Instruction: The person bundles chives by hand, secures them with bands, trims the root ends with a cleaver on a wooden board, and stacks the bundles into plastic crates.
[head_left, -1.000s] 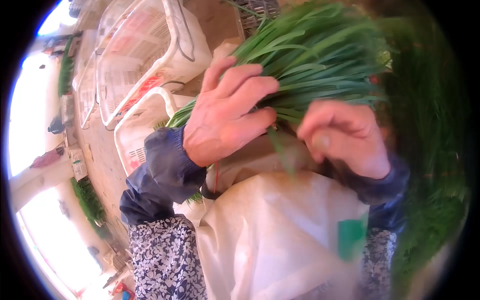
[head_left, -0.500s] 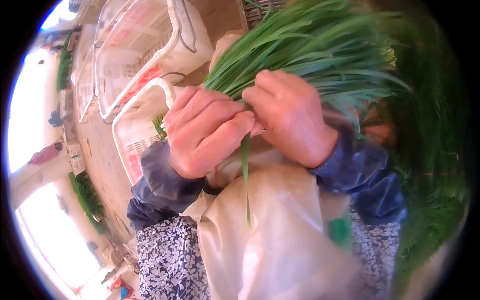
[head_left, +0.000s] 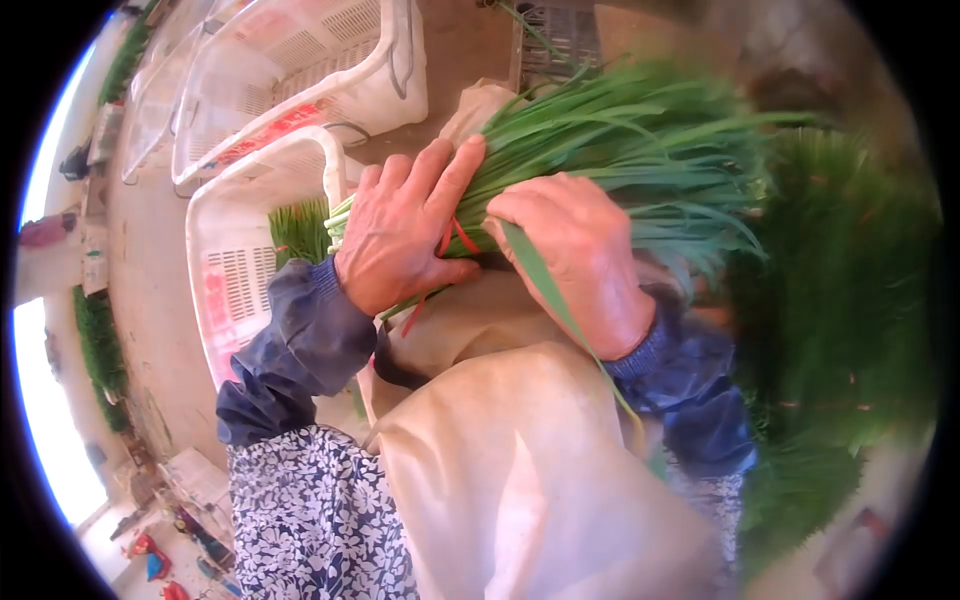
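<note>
A bunch of garlic chives (head_left: 620,140) lies across my lap, its pale stem ends to the left and its leaves fanning right. Over the stem end, my left hand (head_left: 405,225) grips the bunch, fingers across the top and thumb on the near side. A red tie (head_left: 458,238) shows at that hand. My right hand (head_left: 575,250) is closed at the near side of the leaves. From its pinch a single loose chive leaf (head_left: 550,290) hangs down towards the apron (head_left: 540,440).
White plastic crates (head_left: 330,165) stand at the left; the nearest holds cut green bunches (head_left: 298,240). A large heap of greens (head_left: 820,300) with red ties is on the right. A dark crate (head_left: 560,45) sits at the back.
My left hand has moved from pinching beside the right hand to spreading over the stem end. The red tie now shows. The loose leaf has shifted right, hanging from my right hand.
</note>
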